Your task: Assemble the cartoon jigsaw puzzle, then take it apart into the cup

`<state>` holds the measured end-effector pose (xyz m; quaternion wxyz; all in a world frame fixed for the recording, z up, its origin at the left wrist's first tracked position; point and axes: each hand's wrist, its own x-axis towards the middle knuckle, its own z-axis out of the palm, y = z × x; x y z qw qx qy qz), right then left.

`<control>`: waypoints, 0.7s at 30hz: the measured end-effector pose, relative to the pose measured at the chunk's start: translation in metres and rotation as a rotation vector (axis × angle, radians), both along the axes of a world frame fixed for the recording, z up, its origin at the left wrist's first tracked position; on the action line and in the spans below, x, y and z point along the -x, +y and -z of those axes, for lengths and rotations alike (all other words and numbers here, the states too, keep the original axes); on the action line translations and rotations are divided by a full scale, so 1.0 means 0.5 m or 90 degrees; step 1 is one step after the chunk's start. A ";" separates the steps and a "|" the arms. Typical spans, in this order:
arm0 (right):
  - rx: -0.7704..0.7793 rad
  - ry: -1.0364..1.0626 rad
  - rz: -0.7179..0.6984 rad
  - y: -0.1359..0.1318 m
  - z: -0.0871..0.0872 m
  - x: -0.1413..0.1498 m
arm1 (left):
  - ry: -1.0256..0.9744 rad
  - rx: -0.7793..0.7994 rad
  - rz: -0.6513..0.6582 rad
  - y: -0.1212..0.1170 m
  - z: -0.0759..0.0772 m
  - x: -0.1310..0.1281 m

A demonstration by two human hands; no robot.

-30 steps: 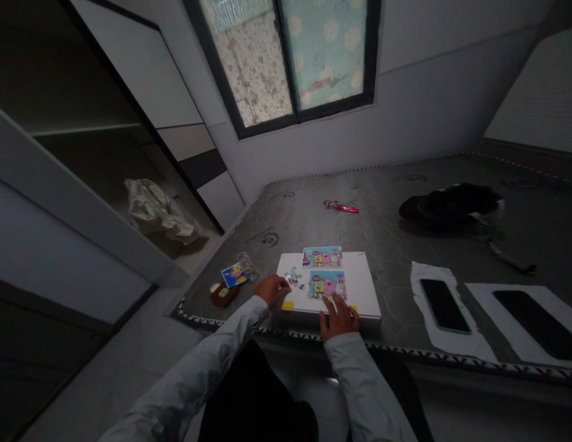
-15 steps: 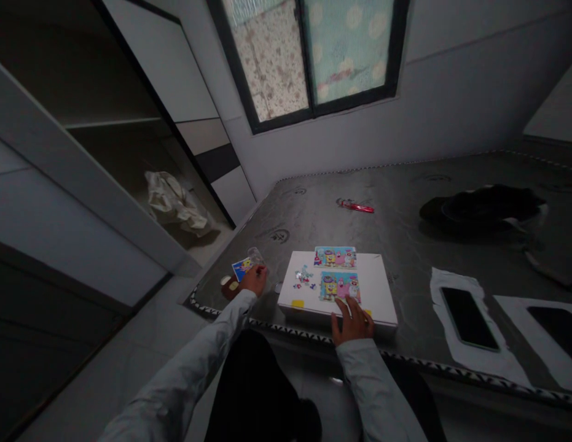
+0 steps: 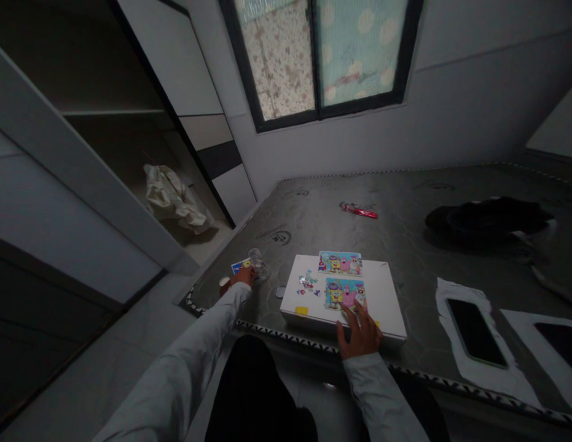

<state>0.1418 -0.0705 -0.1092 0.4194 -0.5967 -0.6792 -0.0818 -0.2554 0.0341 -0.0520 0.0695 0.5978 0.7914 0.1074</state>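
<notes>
A white box [image 3: 387,288] lies on the grey mattress, bearing two cartoon pictures. The upper picture [image 3: 340,263] is a whole card; the lower one [image 3: 345,292] looks like a jigsaw puzzle. Small loose puzzle pieces [image 3: 308,280] are scattered left of them. My right hand [image 3: 360,331] rests at the puzzle's lower edge, fingers spread. Off the box's left side, my left hand [image 3: 242,277] has its fingers drawn together between a blue-and-yellow card [image 3: 238,265] and a clear plastic container [image 3: 259,264]. Whatever those fingertips hold is too small to make out.
Beside the box's left edge lies a small round lid-like disc [image 3: 280,291]. A red tool-like item [image 3: 359,211] lies farther back. To the right are a phone [image 3: 477,331] on white paper, a second dark device [image 3: 562,344] and a black bag-like object [image 3: 491,221].
My left hand has shifted slightly left and down, covering more of the card and the brown item under it. My right hand stays by the puzzle. The view has tilted slightly.
</notes>
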 end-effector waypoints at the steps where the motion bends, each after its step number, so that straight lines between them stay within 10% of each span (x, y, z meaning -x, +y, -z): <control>1: -0.010 0.004 0.003 0.000 -0.002 0.000 | 0.003 0.001 -0.010 -0.002 -0.003 0.001; 11: -0.148 0.007 -0.098 -0.013 -0.035 -0.007 | 0.053 -0.148 0.025 -0.143 -0.106 -0.097; 21: -0.212 0.033 -0.254 -0.073 -0.047 0.020 | 0.086 -0.115 0.506 -0.342 -0.160 -0.393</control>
